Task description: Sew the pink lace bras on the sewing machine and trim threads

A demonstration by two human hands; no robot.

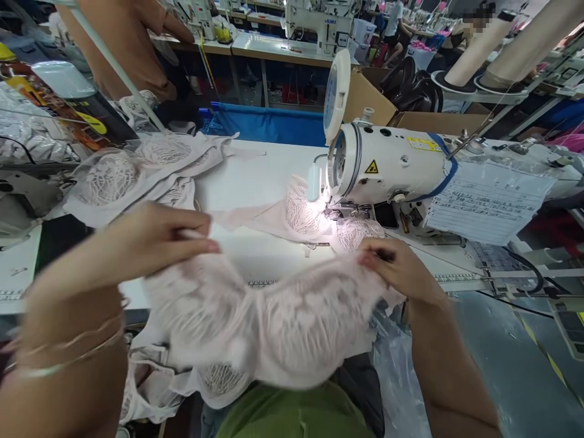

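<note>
A pale pink lace bra [274, 316] hangs stretched between my two hands just above my lap, blurred by motion. My left hand [159, 234] pinches its left end. My right hand [401, 267] grips its right end near the table's front edge. Behind it, another lace piece [310, 216] lies under the lit needle of a white sewing machine [387, 164]. A pile of finished lace bras [137, 170] rests on the table's left side.
A white sewing table [255, 182] carries the work. A paper sheet [488, 201] is taped to the machine's right. More lace pieces [155, 389] lie in my lap. Other people stand behind; a blue bin [269, 125] sits beyond the table.
</note>
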